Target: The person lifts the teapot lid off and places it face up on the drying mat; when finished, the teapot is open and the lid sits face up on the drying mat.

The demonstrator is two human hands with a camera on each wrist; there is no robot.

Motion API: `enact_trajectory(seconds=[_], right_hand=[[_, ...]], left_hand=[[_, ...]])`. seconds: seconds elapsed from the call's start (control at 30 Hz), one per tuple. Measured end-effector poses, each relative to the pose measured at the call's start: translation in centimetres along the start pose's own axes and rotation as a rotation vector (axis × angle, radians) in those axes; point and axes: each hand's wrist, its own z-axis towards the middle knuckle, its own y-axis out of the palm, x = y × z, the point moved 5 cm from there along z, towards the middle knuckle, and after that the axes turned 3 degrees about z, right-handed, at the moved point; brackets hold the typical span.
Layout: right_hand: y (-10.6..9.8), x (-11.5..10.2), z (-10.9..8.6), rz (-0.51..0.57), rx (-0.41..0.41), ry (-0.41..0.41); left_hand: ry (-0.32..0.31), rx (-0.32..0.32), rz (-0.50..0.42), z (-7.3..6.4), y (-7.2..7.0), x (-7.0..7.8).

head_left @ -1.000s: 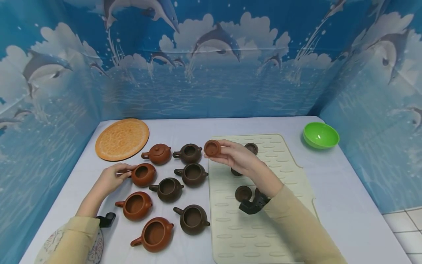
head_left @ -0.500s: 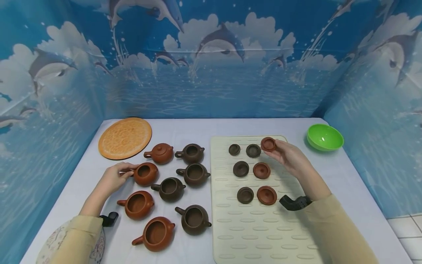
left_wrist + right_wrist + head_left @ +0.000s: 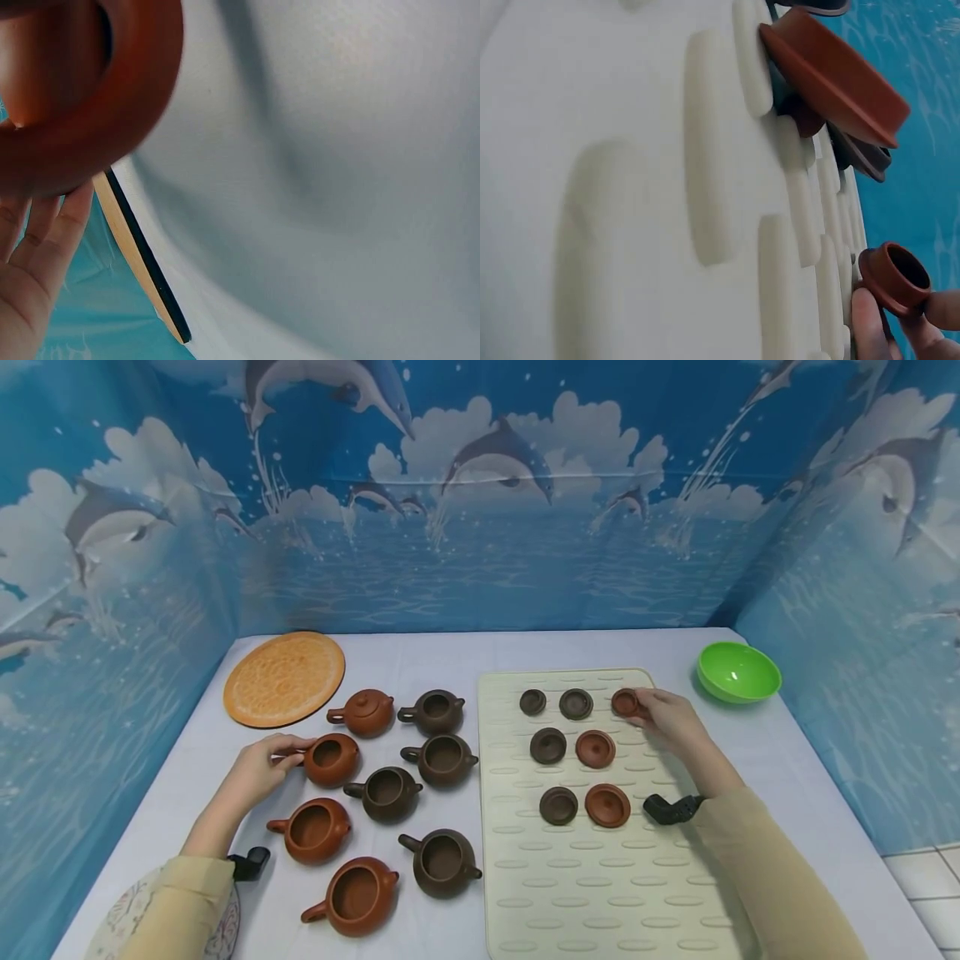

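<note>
My left hand (image 3: 258, 772) pinches the handle of a small lidless reddish-brown teapot (image 3: 332, 760). In the left wrist view, a reddish-brown loop (image 3: 146, 97) close to the camera partly covers the left fingers (image 3: 49, 232). My right hand (image 3: 667, 718) holds a small reddish-brown teapot lid (image 3: 625, 702), hollow underside up, right at the far edge of a cream ridged mat (image 3: 570, 893); thumb and fingers are around it in the right wrist view. Left of it lie dark lids (image 3: 576, 703), with red lids (image 3: 596, 748) nearer, also upturned.
Lidless dark teapots (image 3: 442, 862) and red ones (image 3: 352, 897) stand left of the mat. One red teapot (image 3: 363, 712) wears its lid. A round orange-brown board (image 3: 285, 678) lies back left, a green bowl (image 3: 738, 672) back right, and a patterned round item (image 3: 225, 922) under the left sleeve.
My right hand has carried the small red lid from beside the teapots rightward over the mat, then lowered it at the back right of the lids. The left hand has stayed on its teapot.
</note>
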Motion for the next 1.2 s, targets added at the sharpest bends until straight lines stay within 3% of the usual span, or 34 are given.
enact_trajectory(seconds=[0.1, 0.2, 0.5, 0.93, 1.2], right_hand=[[0.1, -0.2, 0.1, -0.190, 0.045, -0.008], [0.3, -0.6, 0.1, -0.296, 0.072, -0.018], [0.2, -0.5, 0.9, -0.336, 0.117, -0.014], [-0.4, -0.9, 0.9, -0.453, 0.110, -0.011], [-1.0, -1.7, 0.4, -0.566, 0.129, -0.041]], left_hand=[[0.004, 0.005, 0.003, 0.0, 0.0, -0.1], [0.005, 0.006, 0.002, 0.1, 0.0, -0.1], [-0.003, 0.003, 0.001, 0.1, -0.1, 0.0], [0.018, 0.005, 0.000, 0.2, -0.2, 0.0], [-0.014, -0.066, 0.011, 0.4, -0.2, 0.1]])
